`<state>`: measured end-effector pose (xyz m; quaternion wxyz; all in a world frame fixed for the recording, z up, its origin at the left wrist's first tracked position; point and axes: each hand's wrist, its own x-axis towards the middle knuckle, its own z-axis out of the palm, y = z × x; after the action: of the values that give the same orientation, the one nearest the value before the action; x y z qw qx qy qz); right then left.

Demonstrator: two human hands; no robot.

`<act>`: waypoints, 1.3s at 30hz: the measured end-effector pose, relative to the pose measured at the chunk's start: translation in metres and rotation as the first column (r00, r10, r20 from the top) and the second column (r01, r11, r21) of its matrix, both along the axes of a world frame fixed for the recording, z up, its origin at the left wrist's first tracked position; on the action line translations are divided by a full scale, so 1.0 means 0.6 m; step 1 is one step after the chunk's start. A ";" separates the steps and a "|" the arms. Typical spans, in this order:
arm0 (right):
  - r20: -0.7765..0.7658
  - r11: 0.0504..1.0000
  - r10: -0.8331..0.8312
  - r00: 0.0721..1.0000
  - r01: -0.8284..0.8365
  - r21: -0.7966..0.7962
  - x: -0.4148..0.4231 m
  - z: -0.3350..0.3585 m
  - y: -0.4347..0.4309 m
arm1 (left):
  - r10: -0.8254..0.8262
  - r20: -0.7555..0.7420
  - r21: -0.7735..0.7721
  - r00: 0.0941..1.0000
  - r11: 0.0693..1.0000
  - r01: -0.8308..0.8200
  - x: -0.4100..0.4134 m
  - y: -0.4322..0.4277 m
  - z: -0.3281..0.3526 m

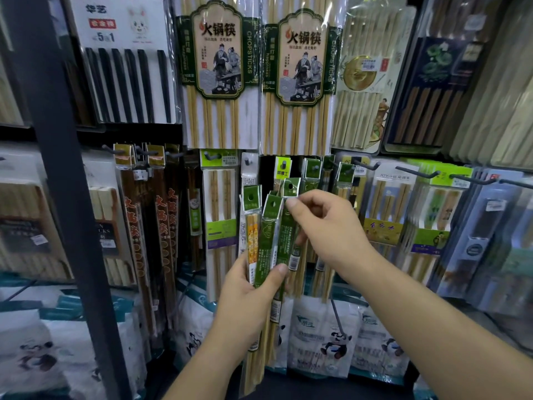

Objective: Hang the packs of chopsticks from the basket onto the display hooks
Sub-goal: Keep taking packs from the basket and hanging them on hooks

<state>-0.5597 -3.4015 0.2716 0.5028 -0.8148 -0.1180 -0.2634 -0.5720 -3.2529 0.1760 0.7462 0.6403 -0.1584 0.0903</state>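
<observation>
My left hand grips a small bunch of narrow chopstick packs at their middle: one with an orange pattern and two with green labels. My right hand pinches the top of the rightmost green pack, just under its hang hole. The pack tops stand upright in front of the display, a little below a hook that carries a yellow-green card. The basket is out of view.
Hooks full of chopstick packs cover the wall: large green-labelled bamboo packs above, dark brown pairs at left, boxed sets at right. A dark metal post runs down the left. Panda-printed bags lie below.
</observation>
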 end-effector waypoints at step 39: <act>-0.001 0.906 -0.401 0.916 0.396 -0.148 0.040 0.018 -0.041 | -0.063 -0.086 -0.138 0.994 0.989 0.050 0.010 0.007 -0.012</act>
<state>-0.5359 -3.4261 0.2825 0.3799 -0.8600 0.0402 -0.3383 -0.5660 -3.2487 0.1686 0.7968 0.5866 -0.1360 0.0508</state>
